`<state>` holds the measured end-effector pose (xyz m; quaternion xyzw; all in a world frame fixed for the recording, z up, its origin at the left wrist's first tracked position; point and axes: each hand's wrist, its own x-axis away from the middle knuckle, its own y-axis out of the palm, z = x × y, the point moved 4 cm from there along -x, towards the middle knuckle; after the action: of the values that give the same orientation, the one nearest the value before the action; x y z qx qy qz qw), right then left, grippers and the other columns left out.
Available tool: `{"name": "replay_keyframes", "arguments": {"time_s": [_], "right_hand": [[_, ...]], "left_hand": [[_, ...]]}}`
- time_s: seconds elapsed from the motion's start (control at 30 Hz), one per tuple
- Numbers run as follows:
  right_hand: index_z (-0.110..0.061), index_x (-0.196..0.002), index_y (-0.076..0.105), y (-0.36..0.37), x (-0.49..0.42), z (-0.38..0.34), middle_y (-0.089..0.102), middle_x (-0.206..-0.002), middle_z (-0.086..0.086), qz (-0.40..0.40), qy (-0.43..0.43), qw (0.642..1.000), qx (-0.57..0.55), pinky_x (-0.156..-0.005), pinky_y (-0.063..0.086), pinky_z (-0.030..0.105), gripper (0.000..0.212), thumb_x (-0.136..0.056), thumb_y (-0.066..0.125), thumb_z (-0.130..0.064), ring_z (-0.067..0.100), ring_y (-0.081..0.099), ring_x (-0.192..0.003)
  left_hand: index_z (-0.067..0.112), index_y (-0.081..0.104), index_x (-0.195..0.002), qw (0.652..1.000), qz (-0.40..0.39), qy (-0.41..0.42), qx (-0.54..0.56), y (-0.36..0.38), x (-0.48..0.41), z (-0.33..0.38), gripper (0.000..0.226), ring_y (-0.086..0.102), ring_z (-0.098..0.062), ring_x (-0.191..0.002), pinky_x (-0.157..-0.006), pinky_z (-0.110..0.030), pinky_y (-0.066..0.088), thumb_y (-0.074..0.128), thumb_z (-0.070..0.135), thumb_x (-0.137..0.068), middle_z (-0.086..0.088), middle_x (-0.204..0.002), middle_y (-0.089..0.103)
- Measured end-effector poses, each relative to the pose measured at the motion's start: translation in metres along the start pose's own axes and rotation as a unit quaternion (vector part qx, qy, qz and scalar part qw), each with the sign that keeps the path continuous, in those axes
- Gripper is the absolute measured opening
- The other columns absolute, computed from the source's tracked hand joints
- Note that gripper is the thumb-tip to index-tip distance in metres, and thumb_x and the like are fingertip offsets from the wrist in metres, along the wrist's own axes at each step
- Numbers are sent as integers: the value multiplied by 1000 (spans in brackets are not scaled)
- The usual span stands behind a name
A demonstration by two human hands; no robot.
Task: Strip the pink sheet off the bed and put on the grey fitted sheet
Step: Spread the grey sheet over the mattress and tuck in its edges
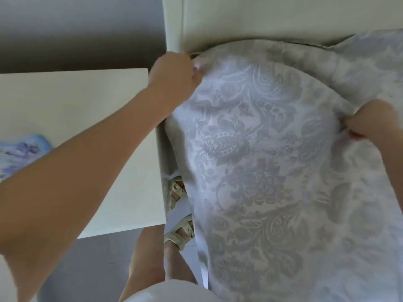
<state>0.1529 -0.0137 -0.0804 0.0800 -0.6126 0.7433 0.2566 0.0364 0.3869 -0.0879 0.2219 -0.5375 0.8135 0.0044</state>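
At the bed's head corner, beside the headboard (283,18), the left hand (174,73) grips the grey fitted sheet (261,160) by its edge, while the right hand (370,123) pinches a fold farther along, probably to stretch it over the mattress corner.

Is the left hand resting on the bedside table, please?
No, the left hand grips the edge of the grey sheet, off the table.

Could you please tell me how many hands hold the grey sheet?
2: left hand on the grey sheet by the headboard, right hand pinching it further right.
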Motion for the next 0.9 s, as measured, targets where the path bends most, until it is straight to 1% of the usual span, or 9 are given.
{"name": "replay_keyframes", "arguments": {"time_s": [0.07,0.13,0.23,0.3,0.37,0.53,0.63,0.73,0.9], "right_hand": [[7,-73,67,-4,3,-12,67,-62,21,-36,6,998,48,-75,56,46,36,-87,61,-26,38,66,-72],[4,-105,63,-19,2,-31,65,-103,27,70,-23,997,37,-88,50,49,34,-92,50,-24,43,61,-97],[-10,-137,44,-44,-2,-79,52,-129,26,145,-115,983,3,-93,42,47,42,-97,44,-25,43,50,-117],[-18,-140,40,-41,-16,-102,52,-130,24,115,-157,980,36,-93,44,46,45,-96,47,-26,42,50,-118],[-17,-134,44,-32,-28,-111,56,-121,25,92,-156,980,88,-87,48,46,39,-96,45,-21,43,54,-110],[3,-109,57,-44,-37,-118,60,-107,32,159,-179,966,92,-78,47,46,24,-89,45,-4,47,58,-99],[7,-107,54,-87,-29,-102,60,-102,33,290,-180,940,-17,-77,40,49,27,-88,40,-7,47,56,-97],[1,-103,53,-111,-25,-79,57,-80,8,376,-131,899,-186,-79,36,46,36,-79,32,-17,36,55,-92],[3,-138,29,-47,-39,-97,50,-118,13,122,-107,927,-338,-78,44,18,57,-84,47,-2,25,52,-111]], "left_hand": [[3,59,-81,998,-22,31,40,14,1,-1,44,55,-34,-80,-74,-39,46,33,33,-99,-15,-78,51],[4,61,-81,993,-48,-8,103,20,0,-3,42,58,-32,-91,-85,-39,47,33,30,-99,-15,-82,57],[3,54,-116,971,-93,-79,205,33,-2,-3,28,58,-24,-96,-81,-32,48,35,13,-98,-12,-104,62],[7,53,-115,944,-119,-122,282,46,2,-4,23,59,-25,-99,-83,-35,50,40,16,-98,-9,-102,60],[9,57,-87,931,-125,-127,319,47,5,-4,31,60,-22,-89,-84,-38,48,43,35,-96,-9,-87,60],[18,64,-111,932,81,-116,334,33,9,-9,31,55,-9,-87,-74,-21,40,52,40,-92,8,-95,61],[27,61,-121,952,77,-55,292,32,11,-5,33,51,-4,-76,-64,-10,36,49,41,-94,7,-97,59],[27,52,-130,973,29,17,227,44,7,1,38,57,-15,-96,-78,-24,46,49,40,-95,6,-117,61],[31,49,-104,907,-72,-131,393,62,-18,-7,31,53,-19,-89,-77,-26,38,50,56,-87,3,-98,56]]}}
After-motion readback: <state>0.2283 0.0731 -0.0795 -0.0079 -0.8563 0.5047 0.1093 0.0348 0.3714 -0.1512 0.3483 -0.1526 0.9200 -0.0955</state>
